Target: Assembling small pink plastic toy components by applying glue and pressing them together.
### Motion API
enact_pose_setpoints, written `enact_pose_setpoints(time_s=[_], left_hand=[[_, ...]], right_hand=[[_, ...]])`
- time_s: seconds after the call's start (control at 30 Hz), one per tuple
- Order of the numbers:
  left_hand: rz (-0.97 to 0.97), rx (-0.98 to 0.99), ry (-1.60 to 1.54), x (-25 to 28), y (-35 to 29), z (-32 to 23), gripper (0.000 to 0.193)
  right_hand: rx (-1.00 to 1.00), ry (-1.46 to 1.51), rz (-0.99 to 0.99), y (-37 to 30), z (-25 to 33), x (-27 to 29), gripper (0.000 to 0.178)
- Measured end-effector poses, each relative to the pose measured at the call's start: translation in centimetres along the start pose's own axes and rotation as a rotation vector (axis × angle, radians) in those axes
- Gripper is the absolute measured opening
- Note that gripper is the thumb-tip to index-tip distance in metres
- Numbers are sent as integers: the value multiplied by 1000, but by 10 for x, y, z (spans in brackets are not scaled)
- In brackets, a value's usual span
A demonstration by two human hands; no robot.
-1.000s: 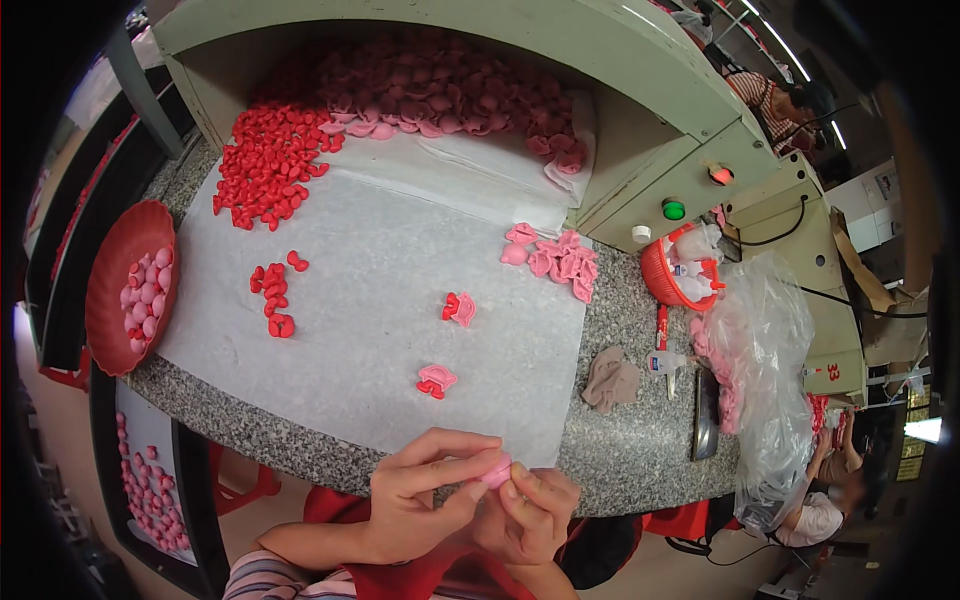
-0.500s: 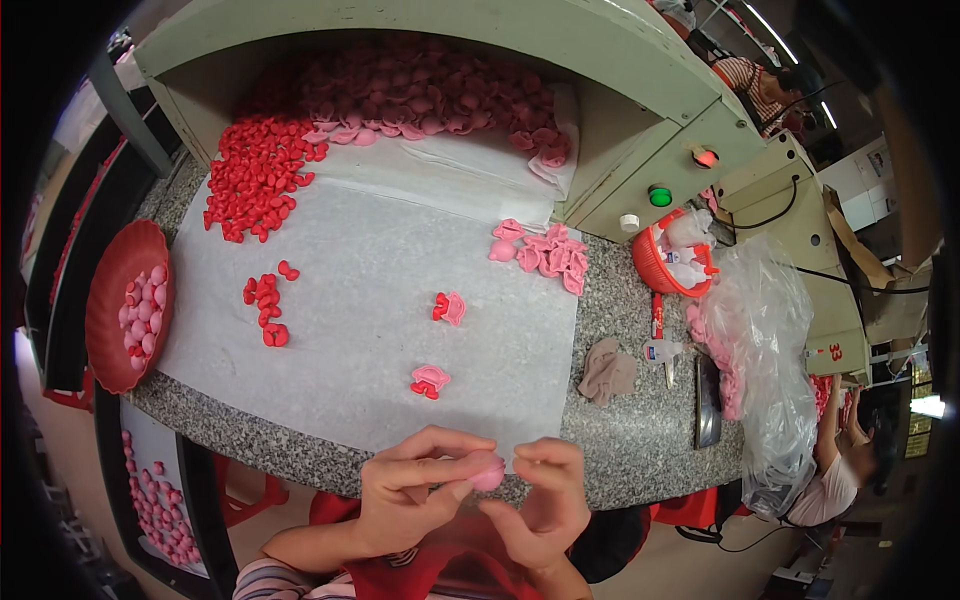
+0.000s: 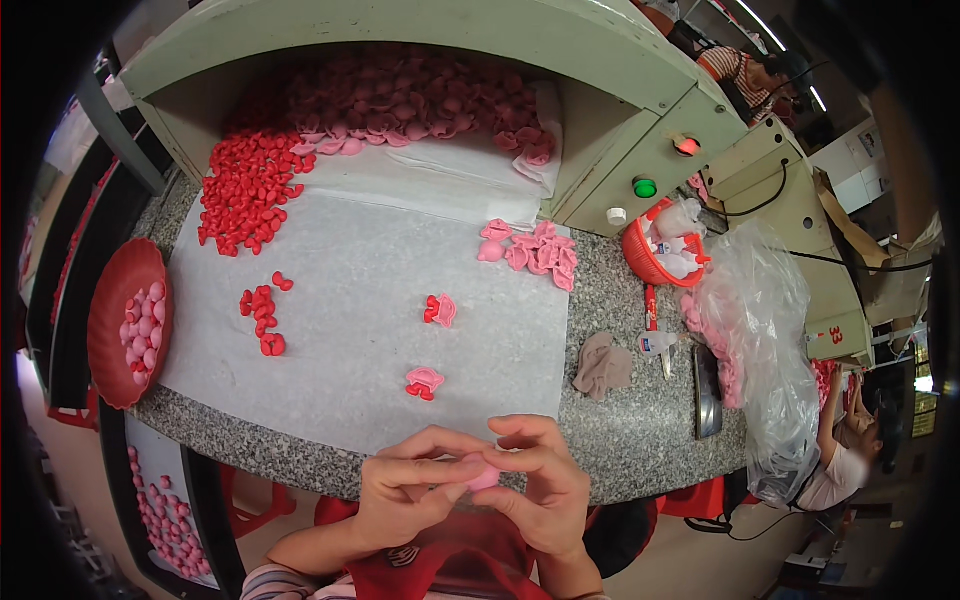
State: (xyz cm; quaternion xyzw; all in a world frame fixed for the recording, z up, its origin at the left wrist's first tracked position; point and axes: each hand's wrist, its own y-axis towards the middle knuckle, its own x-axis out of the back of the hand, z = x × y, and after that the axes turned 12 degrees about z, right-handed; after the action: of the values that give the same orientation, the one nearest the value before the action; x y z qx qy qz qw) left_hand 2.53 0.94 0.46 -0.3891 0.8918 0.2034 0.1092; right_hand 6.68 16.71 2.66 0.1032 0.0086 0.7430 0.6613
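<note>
Close to the table's near edge, a small rounded pink piece (image 3: 485, 476) sits between my two hands. My left hand (image 3: 418, 488) pinches it between thumb and fingers. The fingers and thumb of my right hand (image 3: 545, 482) close on its other side. Beyond my hands, on the white paper (image 3: 340, 260), lie two small joined pieces: a pink and red one (image 3: 426, 382) nearer and another pink and red one (image 3: 440, 310) farther off. A few loose red bow-like pieces (image 3: 264, 310) rest to their left, and a cluster of pink shaped pieces (image 3: 543, 253) lies at the right.
A heap of red pieces (image 3: 243, 195) and a pile of pink pieces (image 3: 430, 95) lie by and inside the green cabinet. Left stands a red bowl (image 3: 103, 340) of pink balls. Right are a red basket (image 3: 645, 262) of bottles, a cloth (image 3: 603, 366), a phone (image 3: 708, 395) and plastic bags (image 3: 765, 340).
My right hand has moved left and closed onto the pink piece, from standing apart beside it. My left hand keeps its pinch. The whole view has shifted slightly.
</note>
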Motion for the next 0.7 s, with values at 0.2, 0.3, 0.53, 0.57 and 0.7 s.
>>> enact_pose_setpoints(time_s=[0.2, 0.3, 0.53, 0.57, 0.7], left_hand=[[12, -10, -16, 0, 2, -1, 23], [21, -18, -10, 2, 3, -1, 21], [12, -25, -67, 4, 1, 5, 18], [-1, -2, -99, 3, 0, 5, 18], [-84, 39, -337, 3, -5, 18, 18]], right_hand=[[10, -8, -4, 1, 1, -1, 33], [0, 3, -6, 1, 2, -2, 32], [15, -40, -11, 3, 3, -5, 31], [26, -45, -18, 3, 3, -5, 31], [57, -121, -44, 7, 8, -8, 32]])
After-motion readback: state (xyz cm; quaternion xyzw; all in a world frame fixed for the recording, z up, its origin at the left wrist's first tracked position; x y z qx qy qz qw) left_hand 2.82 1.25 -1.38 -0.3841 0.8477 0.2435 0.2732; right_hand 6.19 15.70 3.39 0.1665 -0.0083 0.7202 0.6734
